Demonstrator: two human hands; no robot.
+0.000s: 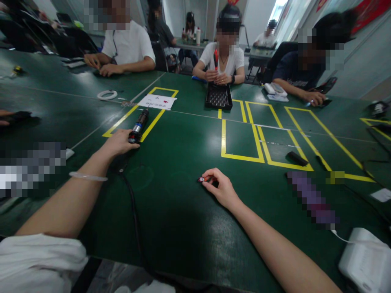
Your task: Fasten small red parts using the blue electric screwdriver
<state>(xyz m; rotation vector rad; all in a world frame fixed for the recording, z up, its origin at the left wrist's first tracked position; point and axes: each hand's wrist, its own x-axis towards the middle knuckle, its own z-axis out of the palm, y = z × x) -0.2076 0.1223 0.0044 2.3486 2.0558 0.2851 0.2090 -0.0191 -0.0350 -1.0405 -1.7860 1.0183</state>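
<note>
Green tabletop (177, 158) stretches across a busy room, marked out with yellow tape (242, 156), with co-workers seated along its far side. Take the black tray (218, 99), filled with rows of small pieces, as the landmark. Directly behind it a co-worker in a white top (238, 61) holds a red-handled tool (216, 61) upright. Left of the tray lies a white sheet (151, 101), and farther left a white ring-shaped coil (107, 95). To the left of the tray and nearer the wearer, the left hand (119, 142), a pale bracelet (88, 176) on its wrist, is closed around the near end of a dark cylindrical tool (139, 123) with silver and blue bands, whose tip points toward the sheet. Straight in front of the tray, well apart from it, the right hand (221, 189) pinches a small red-and-white piece (201, 179) between thumb and fingers; it is too small to identify surely. Right of the tray and nearer the wearer sits a white block (365, 258).
</note>
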